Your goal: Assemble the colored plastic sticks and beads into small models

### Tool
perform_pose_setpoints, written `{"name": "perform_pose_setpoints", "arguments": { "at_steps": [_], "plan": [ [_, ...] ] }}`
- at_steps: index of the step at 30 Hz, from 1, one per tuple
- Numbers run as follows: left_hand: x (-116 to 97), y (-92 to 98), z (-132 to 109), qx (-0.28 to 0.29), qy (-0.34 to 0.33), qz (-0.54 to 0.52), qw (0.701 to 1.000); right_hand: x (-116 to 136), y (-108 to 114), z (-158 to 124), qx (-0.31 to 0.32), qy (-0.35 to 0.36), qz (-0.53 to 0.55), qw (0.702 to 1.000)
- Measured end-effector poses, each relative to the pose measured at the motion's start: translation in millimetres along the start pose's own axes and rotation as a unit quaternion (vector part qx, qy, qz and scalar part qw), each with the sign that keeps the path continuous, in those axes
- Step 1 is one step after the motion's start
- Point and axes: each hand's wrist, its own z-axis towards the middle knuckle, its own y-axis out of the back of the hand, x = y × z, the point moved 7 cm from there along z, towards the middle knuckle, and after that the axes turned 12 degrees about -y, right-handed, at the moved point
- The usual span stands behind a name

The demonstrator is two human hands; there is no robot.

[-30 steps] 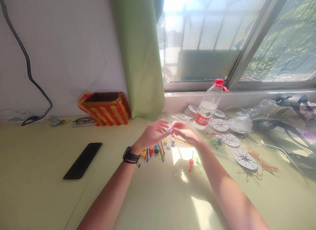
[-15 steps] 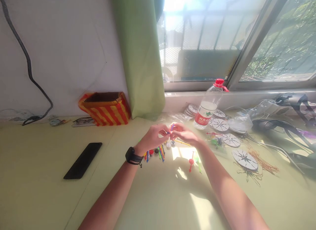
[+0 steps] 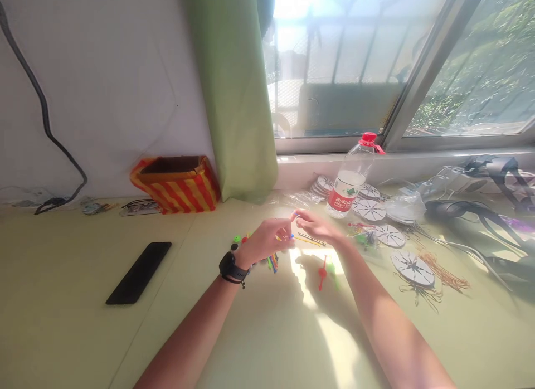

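Observation:
My left hand, with a black watch on the wrist, is closed with a small blue plastic piece at its fingertips. My right hand pinches a thin blue plastic piece between thumb and finger, just up and to the right of the left one. Under and beside the left hand lie coloured plastic arrows and small round caps, partly covered by it. Yellow and dark thin sticks rest below the right hand. Nearer me lie a red arrow with a disc and a green one.
A water bottle with a red cap stands behind the right hand. White slotted discs, copper wires and cables spread to the right. On the left are a black phone-like slab and a red-and-yellow striped box.
My hands have moved slightly apart, the left one lower, the right one a little right. The blue pieces at their fingertips are now further from each other. Caps left of the watch have come into view.

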Motion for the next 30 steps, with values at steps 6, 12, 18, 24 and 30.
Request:
{"name": "perform_pose_setpoints", "arguments": {
  "at_steps": [6, 12, 18, 24, 30],
  "plan": [
    [2, -51.0, -5, 0.133, -0.019, 0.060, 0.989, -44, 12, 4, -0.026, -0.094, -0.105, 0.990],
    [12, -36.8, -7, 0.132, -0.025, 0.119, 0.984, -44, 11, 2, -0.006, -0.078, -0.122, 0.989],
    [27, 4.7, -11, 0.043, 0.073, 0.211, 0.974, -21, -9, 3, 0.069, 0.011, -0.102, 0.992],
    [39, 1.4, -18, 0.082, 0.101, 0.203, 0.971, -11, -31, 6, 0.105, 0.030, -0.108, 0.988],
    [36, -0.2, -16, 0.074, 0.093, 0.206, 0.971, -4, -28, -6, 0.132, 0.023, -0.122, 0.983]
  ]
}}
